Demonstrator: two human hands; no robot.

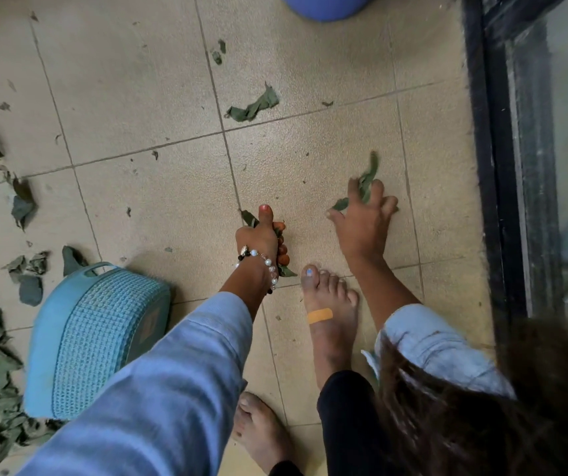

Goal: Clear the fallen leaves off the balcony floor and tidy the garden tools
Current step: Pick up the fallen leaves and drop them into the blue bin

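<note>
A: Where are the hands?

B: Both are low over the tiled floor (pixel 159 97), near the middle of the frame. The left hand (pixel 263 240) is clenched round a bunch of green leaves (pixel 284 269), thumb pointing up; bits of leaf stick out above and below the fist. A beaded bracelet (pixel 269 261) sits on that wrist.

A: And the other one?

B: The right hand (pixel 361 221), right of centre, has its fingers spread and curled down onto a leaf (pixel 366 182) on the tile. The leaf runs up between the fingers, with another piece showing by the thumb. The fingers appear to close on it, though the picture is blurred there.

A: What else lies on the floor?

B: A curled leaf (pixel 253 106) lies alone above centre, well apart from both hands, with small scraps (pixel 219 51) further up. Many more leaves (pixel 4 338) are scattered down the left edge of the frame.

A: Any container?

B: A turquoise basket (pixel 97 334) with a woven-look wall sits at lower left, beside the left sleeve (pixel 172 389), with leaves around it. Its inside is not visible.

A: Anything more?

B: Two bare feet stand at lower centre; the forward foot (pixel 330 321) wears an orange plaster (pixel 320 316). A blue rounded object (pixel 324 6) is cut off at the top edge, and a dark door frame (pixel 492 166) with glass runs down the right side.
</note>
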